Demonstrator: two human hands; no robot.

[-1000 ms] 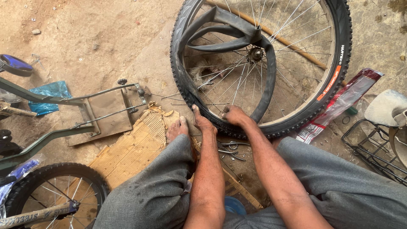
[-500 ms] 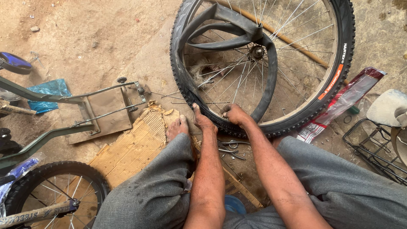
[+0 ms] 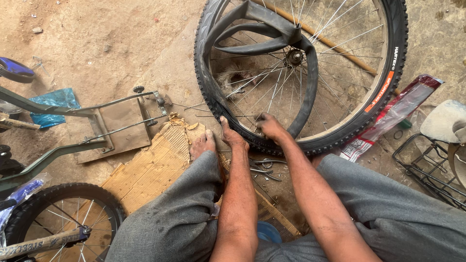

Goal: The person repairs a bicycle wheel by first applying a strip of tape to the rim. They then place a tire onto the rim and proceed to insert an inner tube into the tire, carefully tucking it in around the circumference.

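**On the dirt floor: both hands on the wheel's near edge**

Far left there's a crumpled blue plastic bag [image 3: 53, 99] on the dirt, just beside a grey-green metal bike frame [image 3: 73, 145] with a flat plate. Below that, a small black-tyred spoked wheel [image 3: 63, 218] sits in the corner. A torn sheet of brown corrugated cardboard [image 3: 150, 165] lies next to it, with a bare foot [image 3: 203, 143] resting on its edge.

Then the left hand [image 3: 232, 137], fingers curled over the near edge of the big black knobby bicycle tyre [image 3: 340, 131], gripping it. The right hand [image 3: 270, 127] is just beside it, clenched on the same edge where the loose black rubber inner tube [image 3: 307, 92] hangs out of the spoked rim. The wheel lies flat on the ground right in front of the knees.

Far right, a black wire basket [image 3: 427, 165].
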